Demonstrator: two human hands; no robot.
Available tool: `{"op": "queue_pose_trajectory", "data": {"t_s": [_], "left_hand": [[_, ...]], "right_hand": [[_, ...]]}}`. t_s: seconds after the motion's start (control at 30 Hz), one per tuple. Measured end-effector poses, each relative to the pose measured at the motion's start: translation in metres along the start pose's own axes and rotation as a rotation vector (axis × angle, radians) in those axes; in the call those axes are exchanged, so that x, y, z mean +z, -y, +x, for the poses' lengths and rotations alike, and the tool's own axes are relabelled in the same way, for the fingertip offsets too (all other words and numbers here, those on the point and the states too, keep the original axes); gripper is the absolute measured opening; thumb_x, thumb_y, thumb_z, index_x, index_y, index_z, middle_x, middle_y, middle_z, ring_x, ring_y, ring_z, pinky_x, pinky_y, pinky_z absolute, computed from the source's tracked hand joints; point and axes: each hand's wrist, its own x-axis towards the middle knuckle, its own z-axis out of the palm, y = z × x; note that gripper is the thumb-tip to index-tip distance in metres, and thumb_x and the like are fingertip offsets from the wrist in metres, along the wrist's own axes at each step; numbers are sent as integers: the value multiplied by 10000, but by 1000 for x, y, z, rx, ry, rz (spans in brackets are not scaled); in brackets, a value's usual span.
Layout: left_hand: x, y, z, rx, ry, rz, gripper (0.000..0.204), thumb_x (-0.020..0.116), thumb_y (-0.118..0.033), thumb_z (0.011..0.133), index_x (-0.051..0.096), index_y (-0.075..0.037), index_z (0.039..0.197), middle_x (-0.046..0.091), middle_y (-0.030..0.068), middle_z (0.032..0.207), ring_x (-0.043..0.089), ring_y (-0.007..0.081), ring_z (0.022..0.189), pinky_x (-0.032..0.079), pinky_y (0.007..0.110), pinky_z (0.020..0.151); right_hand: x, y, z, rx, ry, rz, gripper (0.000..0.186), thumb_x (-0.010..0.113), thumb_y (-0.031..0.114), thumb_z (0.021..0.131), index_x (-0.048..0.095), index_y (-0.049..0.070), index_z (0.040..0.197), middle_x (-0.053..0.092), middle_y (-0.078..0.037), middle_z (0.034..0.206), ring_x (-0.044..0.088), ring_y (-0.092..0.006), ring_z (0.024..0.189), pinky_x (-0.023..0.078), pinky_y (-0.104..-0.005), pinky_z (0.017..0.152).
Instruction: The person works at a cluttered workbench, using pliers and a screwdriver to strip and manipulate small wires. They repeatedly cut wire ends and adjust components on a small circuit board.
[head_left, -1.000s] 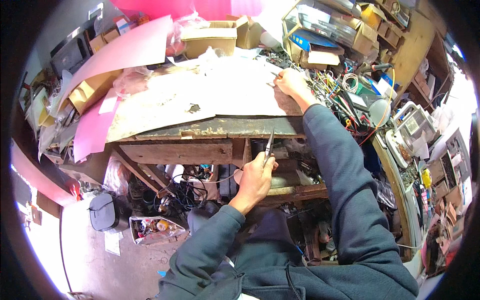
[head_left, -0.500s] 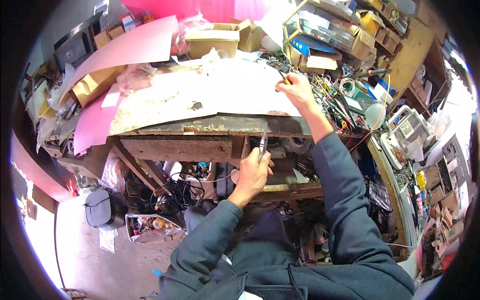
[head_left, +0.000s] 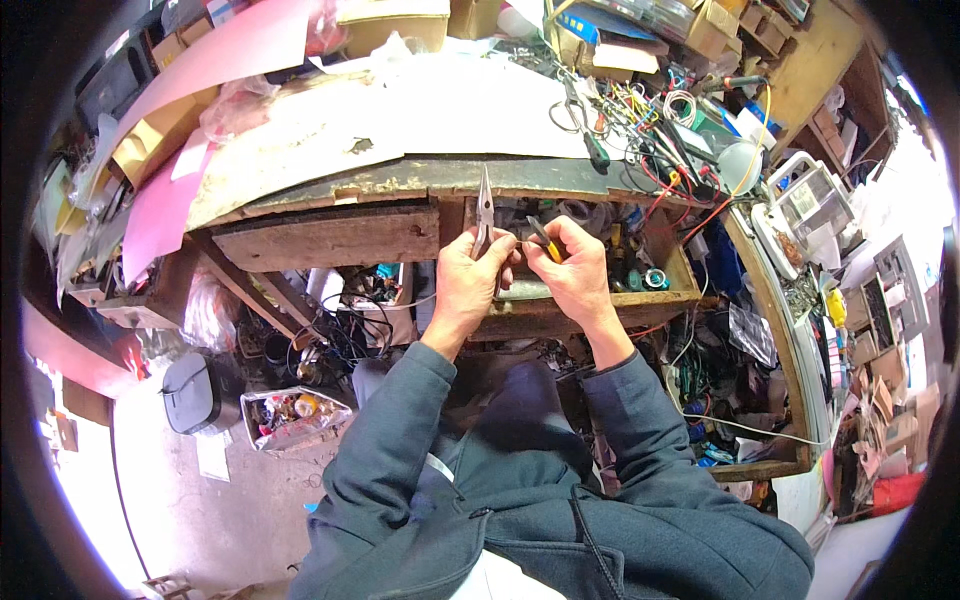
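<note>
My left hand (head_left: 464,290) is closed round needle-nose pliers (head_left: 486,210), whose metal jaws point up past the bench edge. Close beside it, my right hand (head_left: 580,282) grips a slim black-and-yellow tool (head_left: 552,249); its exact kind cannot be made out. The fingertips of both hands nearly meet, and anything small between them is too fine to tell. Both hands hover over an open wooden drawer (head_left: 640,299) that holds assorted small items, partly hidden by the hands.
A worktop with a white sheet (head_left: 330,115) spans the far side. Tangled wires and test leads (head_left: 660,130) lie at its right, near a dark-handled tool (head_left: 596,150). On the floor at left are a black bin (head_left: 198,392) and a box of scraps (head_left: 295,418).
My right hand has come down from above the worktop to beside the left, still holding the black-and-yellow tool. The left hand keeps the pliers. The view has shifted, and the open drawer shows more.
</note>
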Motion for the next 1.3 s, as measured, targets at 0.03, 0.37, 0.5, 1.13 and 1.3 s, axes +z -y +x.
{"op": "queue_pose_trajectory", "data": {"t_s": [0.03,0.37,0.5,1.13,1.3], "left_hand": [[-1,-1,-1,-5,10,9,136,694,-156,963,663,-31,1006,687,29,797,582,73,582,470,226,520],[-7,-18,-12,-87,-15,77,151,705,-199,959,662,-57,932,668,14,743,593,74,559,466,219,501],[-7,-21,-17,-97,-48,94,144,708,-198,958,659,-65,932,655,1,728,580,67,549,464,215,497],[-47,-52,-20,-240,209,164,131,682,-161,965,643,-38,942,638,14,740,574,79,547,474,221,493],[-44,-51,-26,-321,158,46,143,660,-173,983,644,-32,967,652,34,744,586,91,537,479,216,489]], "right_hand": [[-1,1,-1,1,-3,21,121,733,76,876,631,16,896,616,11,715,497,-33,652,429,-230,576],[-4,14,-3,333,122,620,166,698,44,915,683,37,1079,675,16,829,494,-12,613,365,-180,528],[-2,19,-14,430,180,688,161,716,45,888,693,36,1047,671,19,813,435,3,560,298,-170,487],[-2,16,-21,24,347,43,121,719,118,892,700,5,931,633,-25,714,532,-71,673,447,-265,617],[3,11,-24,52,271,86,150,706,150,914,671,10,874,584,10,681,495,-59,653,418,-247,593]]}}
